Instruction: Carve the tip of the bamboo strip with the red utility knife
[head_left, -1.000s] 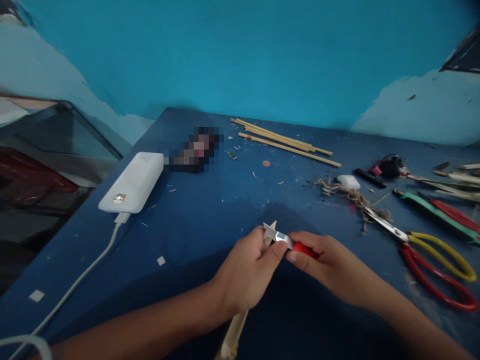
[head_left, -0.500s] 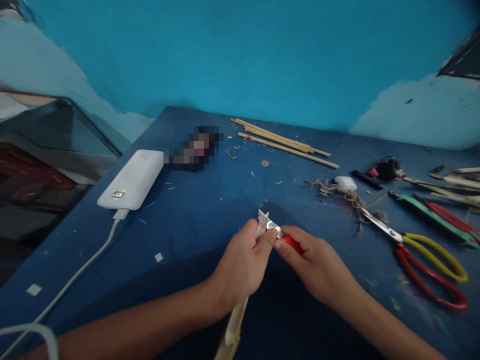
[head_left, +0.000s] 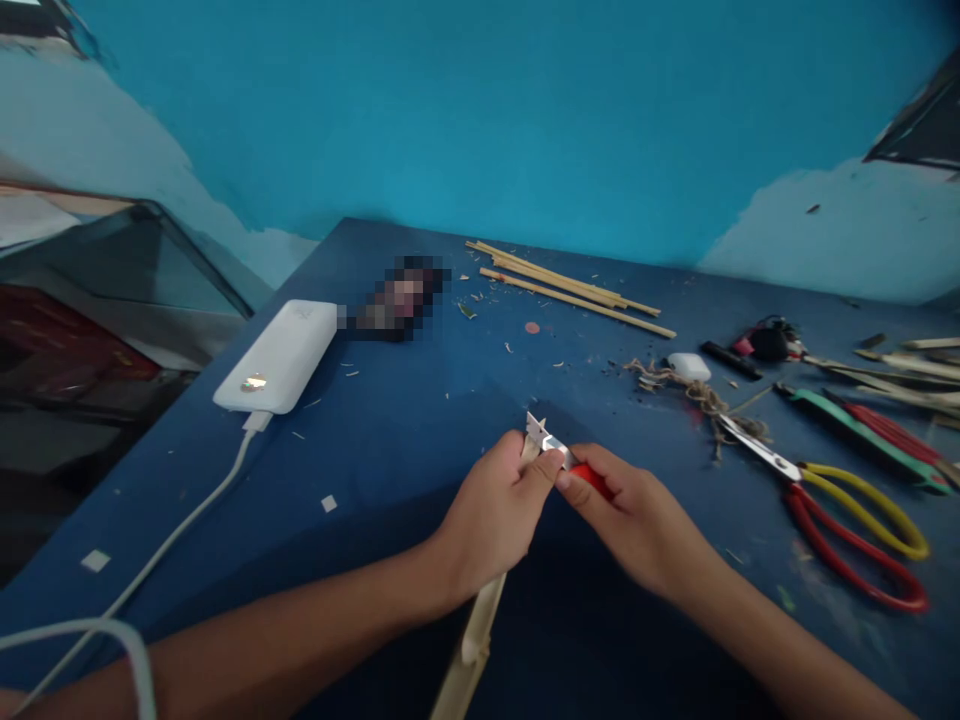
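Note:
My left hand (head_left: 491,510) is closed around a split bamboo strip (head_left: 478,640), which runs down toward the bottom edge and shows a node near its lower end. In my right hand (head_left: 630,510) is a utility knife (head_left: 592,478) with an orange-red handle. Its metal blade lies across the upper tip of the bamboo, just above my left fist. My left thumb presses by the base of the blade, close to my right thumb. The palm sides of both hands are hidden.
Left on the blue table stands a white power bank (head_left: 281,355) with a cable (head_left: 202,500). Thin bamboo sticks (head_left: 570,280) lie near the wall. To the right are scissors (head_left: 795,475), twine (head_left: 705,400), a white case (head_left: 688,366) and a green-handled tool (head_left: 855,435). Shavings are scattered about.
The view has shifted slightly, so the table's things sit a little differently in frame. Both hands keep their grips, and the blade still lies across the bamboo tip.

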